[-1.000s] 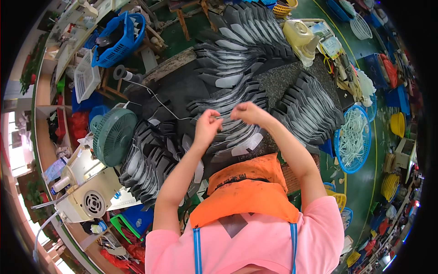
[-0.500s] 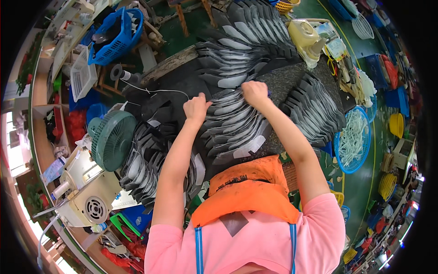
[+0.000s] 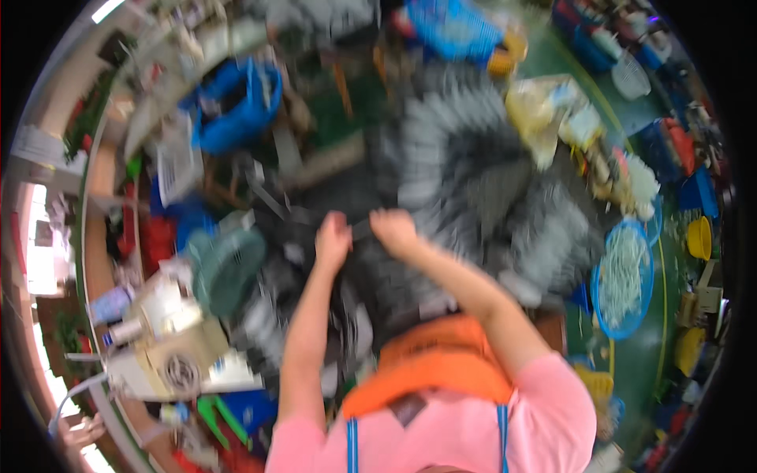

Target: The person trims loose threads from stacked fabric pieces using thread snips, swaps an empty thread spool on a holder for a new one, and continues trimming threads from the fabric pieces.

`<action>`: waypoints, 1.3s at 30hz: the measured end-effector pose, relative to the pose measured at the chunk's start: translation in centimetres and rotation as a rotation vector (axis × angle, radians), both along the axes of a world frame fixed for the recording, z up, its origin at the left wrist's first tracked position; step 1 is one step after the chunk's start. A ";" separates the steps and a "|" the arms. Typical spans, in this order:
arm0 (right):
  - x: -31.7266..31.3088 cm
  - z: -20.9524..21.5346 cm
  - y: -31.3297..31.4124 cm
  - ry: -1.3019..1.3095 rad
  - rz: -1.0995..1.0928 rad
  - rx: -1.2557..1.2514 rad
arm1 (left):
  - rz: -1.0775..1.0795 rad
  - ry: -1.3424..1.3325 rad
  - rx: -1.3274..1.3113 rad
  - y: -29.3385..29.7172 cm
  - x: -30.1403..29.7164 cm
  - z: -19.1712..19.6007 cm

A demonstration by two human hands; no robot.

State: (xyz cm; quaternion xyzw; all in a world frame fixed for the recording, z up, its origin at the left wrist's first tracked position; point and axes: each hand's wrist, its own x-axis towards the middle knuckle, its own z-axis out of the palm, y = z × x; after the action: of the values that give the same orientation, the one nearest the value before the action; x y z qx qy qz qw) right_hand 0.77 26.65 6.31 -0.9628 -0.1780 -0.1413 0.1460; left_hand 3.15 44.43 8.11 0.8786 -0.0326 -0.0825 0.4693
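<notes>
The picture is smeared by motion. My left hand (image 3: 334,239) and my right hand (image 3: 394,231) are closed and close together above the dark work table. A pale strand of cord (image 3: 361,229) spans the short gap between them, and both hands seem to pinch it. Just right of my right hand lie overlapping rows of grey-and-black curved flat pieces (image 3: 426,150). Another fanned stack (image 3: 552,236) of such pieces lies farther right. More pieces (image 3: 264,327) are heaped left of my left forearm. An orange apron (image 3: 441,355) covers my front.
A green fan (image 3: 227,272) and a cream machine (image 3: 177,359) stand at the left. Beyond the table's far left is a blue basket (image 3: 236,118). At the right stands a round blue basket (image 3: 650,276) of pale strips. A yellowish container (image 3: 532,118) sits at the far right.
My right hand has left the row of grey pieces and come left, close to my left hand. The view has shifted and blurred. A strand now shows between the hands.
</notes>
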 end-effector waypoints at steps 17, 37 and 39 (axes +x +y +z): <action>-6.1 2.1 -2.8 1.078 0.058 1.065 | -0.186 -0.278 0.139 -3.1 -8.5 3.8; -2.1 -1.5 -12.0 0.262 -0.247 0.244 | -0.136 -0.011 0.256 -5.5 -2.1 -2.1; -1.5 -1.7 -11.9 0.246 -0.212 0.199 | -0.155 -0.178 0.353 -5.4 -1.8 -3.4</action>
State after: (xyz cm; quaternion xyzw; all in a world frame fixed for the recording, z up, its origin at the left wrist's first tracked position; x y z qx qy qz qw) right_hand -0.75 14.78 4.64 -0.9670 -0.0417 -0.0540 0.2454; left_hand 1.39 39.02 4.76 0.9458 -0.1264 -0.0450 0.2957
